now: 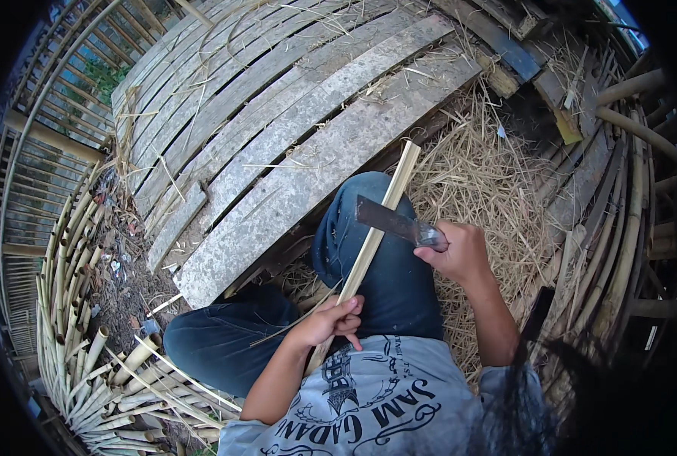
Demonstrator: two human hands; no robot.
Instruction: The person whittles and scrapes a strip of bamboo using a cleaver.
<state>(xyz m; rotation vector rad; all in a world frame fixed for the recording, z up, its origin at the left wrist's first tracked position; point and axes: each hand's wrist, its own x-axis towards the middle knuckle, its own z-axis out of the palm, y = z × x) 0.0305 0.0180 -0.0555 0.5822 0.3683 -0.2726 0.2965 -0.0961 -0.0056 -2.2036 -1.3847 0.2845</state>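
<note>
- The plank platform (308,144) of weathered grey boards fills the upper middle of the view, with dry straw (490,182) heaped to its right and a stack of cut bamboo poles (88,342) curving along the lower left.
- The person sits with a knee in dark jeans (395,258) raised at the centre, and the work lies across it.
- The bamboo strip (373,235) is long, pale and narrow; its axis runs diagonally from near the person's chest at lower left up to the right, its far end reaching the platform's edge.
- The cleaver (388,219), a dark broad blade, crosses the strip about midway along it, its edge laid against the strip's right side; from here I cannot tell whether it has bitten in.
- The right hand (456,251) lies to the right of the strip, fingers wrapped tight round the cleaver's handle.
- The left hand (331,319) is the nearer one to the strip: it grips the lower end, fingers curled over it and thumb pressing from the side, well below the blade.
</note>
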